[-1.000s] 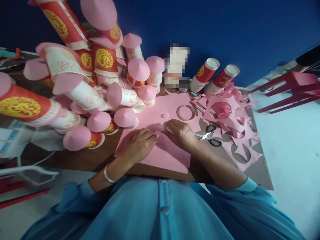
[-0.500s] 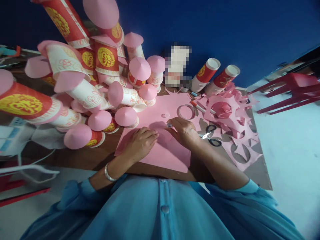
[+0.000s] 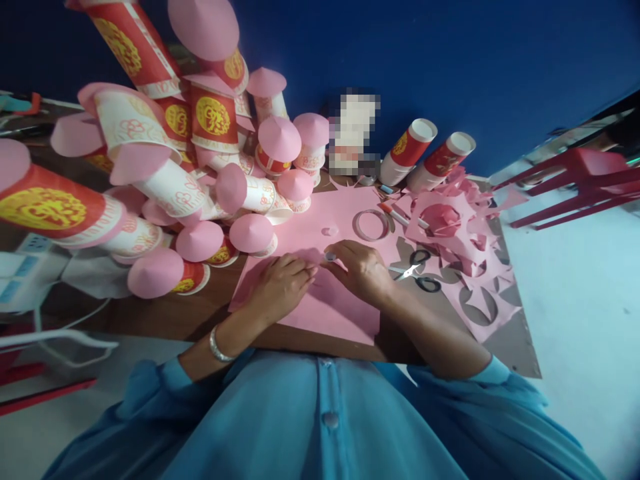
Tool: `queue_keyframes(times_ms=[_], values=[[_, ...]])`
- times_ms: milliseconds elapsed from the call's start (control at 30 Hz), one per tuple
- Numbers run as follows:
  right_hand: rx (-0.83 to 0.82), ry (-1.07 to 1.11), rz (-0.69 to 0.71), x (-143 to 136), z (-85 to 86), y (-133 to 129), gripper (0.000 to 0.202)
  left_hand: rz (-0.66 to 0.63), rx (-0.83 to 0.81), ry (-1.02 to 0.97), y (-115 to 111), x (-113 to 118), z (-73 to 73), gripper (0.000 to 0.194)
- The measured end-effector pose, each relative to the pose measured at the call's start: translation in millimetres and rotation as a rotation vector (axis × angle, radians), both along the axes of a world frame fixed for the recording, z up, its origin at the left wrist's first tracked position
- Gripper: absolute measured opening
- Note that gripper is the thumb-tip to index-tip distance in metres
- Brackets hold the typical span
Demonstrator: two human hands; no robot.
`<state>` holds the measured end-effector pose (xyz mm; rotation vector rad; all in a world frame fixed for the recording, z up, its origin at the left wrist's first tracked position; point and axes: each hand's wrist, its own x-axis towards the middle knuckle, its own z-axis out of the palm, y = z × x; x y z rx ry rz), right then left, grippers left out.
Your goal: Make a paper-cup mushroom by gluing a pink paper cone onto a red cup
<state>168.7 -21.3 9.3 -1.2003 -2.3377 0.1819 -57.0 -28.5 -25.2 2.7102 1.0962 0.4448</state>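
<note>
On a large pink sheet (image 3: 345, 313), my left hand (image 3: 285, 283) rests with its fingers close together and curved over a small pink paper piece (image 3: 309, 255). Most of that piece is hidden under the fingers. My right hand (image 3: 361, 270) is closed around a small stick with a round whitish end, which looks like a glue stick (image 3: 330, 257); its end is near the left fingertips. A small pink cap (image 3: 329, 231) lies on the sheet just beyond. Black-handled scissors (image 3: 413, 271) and a tape roll (image 3: 371, 225) lie to the right of my right hand.
Many paper cups with pink cone tops (image 3: 251, 233) crowd the left side. Two cup stacks (image 3: 410, 152) stand at the back against the blue wall. Pink paper offcuts (image 3: 450, 220) and an orange-tipped marker (image 3: 395, 213) lie right. A red stool (image 3: 595, 167) stands beyond the table.
My right hand has moved slightly left and down, bringing the whitish-ended stick closer to my left fingertips. My left hand has stayed nearly still.
</note>
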Motion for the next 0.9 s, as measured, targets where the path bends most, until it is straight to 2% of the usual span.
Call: queue_keyframes(times_ms=[100, 233, 667, 900], values=[[-0.042, -0.058, 0.002, -5, -5.9, 1, 0.025, -0.001, -0.002, 0.028, 0, 0, 1.1, 0.028], [-0.074, -0.093, 0.007, -1, -3.6, 2, 0.023, -0.008, 0.003, 0.018, 0, 0, 2.7, 0.028], [-0.023, -0.119, -0.078, 22, -7.4, 8, 0.022, 0.005, -0.009, -0.061, -1, 0, 1.4, 0.027], [0.058, -0.072, -0.193, 33, 7.1, 7, 0.023, -0.014, -0.025, -0.047, 0, -1, 4.1, 0.027]])
